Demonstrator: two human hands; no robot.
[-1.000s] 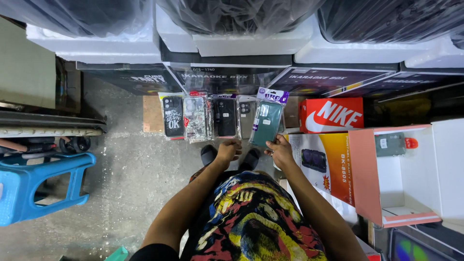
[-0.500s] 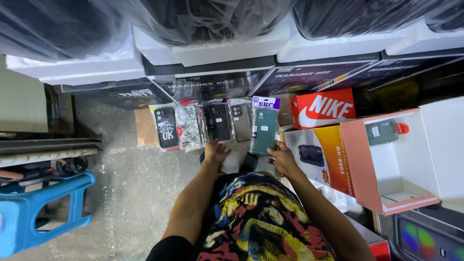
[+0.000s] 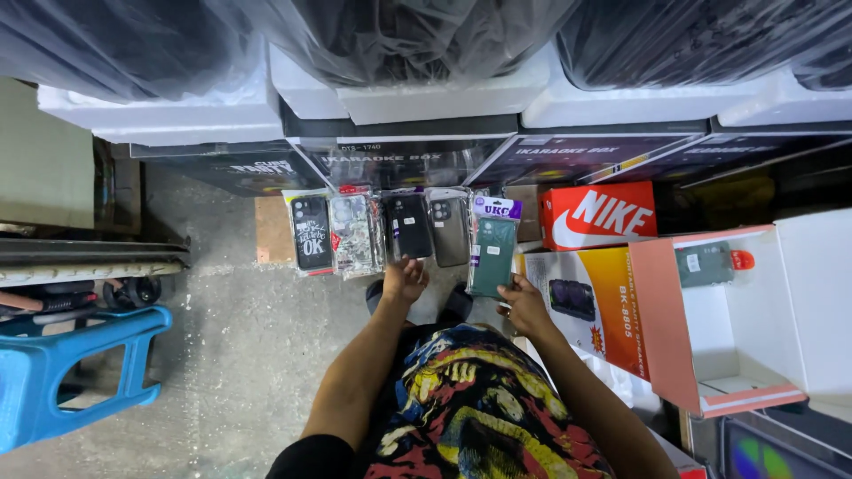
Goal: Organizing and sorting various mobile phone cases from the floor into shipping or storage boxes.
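My right hand holds a packaged dark green phone case by its lower edge, upright at the right end of a row. My left hand hovers with fingers apart just below a black phone case in clear wrap. The row on the floor also holds a grey case, a patterned clear case and a black case with white lettering. All lean against dark cartons behind them.
A red shoebox and an orange-white speaker carton lie to the right. An open pink-and-white box holds another green case. A blue plastic stool stands at left on the concrete floor. White foam blocks sit above.
My right hand has brought the green case down against the right end of the row. My left hand has opened and shifted under the black case. The view shifted slightly.
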